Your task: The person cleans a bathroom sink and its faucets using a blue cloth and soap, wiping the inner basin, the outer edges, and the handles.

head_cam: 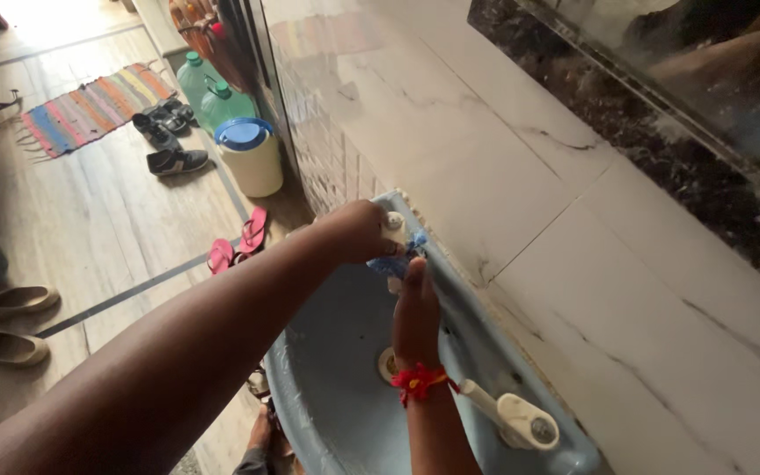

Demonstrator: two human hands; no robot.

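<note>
Over the pale blue wall-mounted basin [345, 352], at its far rim against the tiled wall [503, 176]: left hand [358, 230] closed around a small white tap knob [393, 223], knuckles up, forearm reaching in from the lower left; right hand [415, 308] just below and touching a crumpled blue cloth [395, 262], fingers pointed up toward the knob, grip on the cloth hard to make out, so whether pinched or merely pressed cannot be told; red thread band with a flower knot [417, 381] around the right wrist; cloth bunched between the two hands, right beside the knob and lying on the basin's back edge. Nearer in the basin, drain hole [387, 363] partly hidden behind the right wrist; a second white tap [516, 418] lying along the rim at lower right. On the wooden floor to the left, pink sandals [239, 242], beige clogs [10, 321], dark shoes [164, 132], a striped rug [90, 105], a cream tub with a blue lid [250, 154] and two green bottles [208, 92] behind it.
</note>
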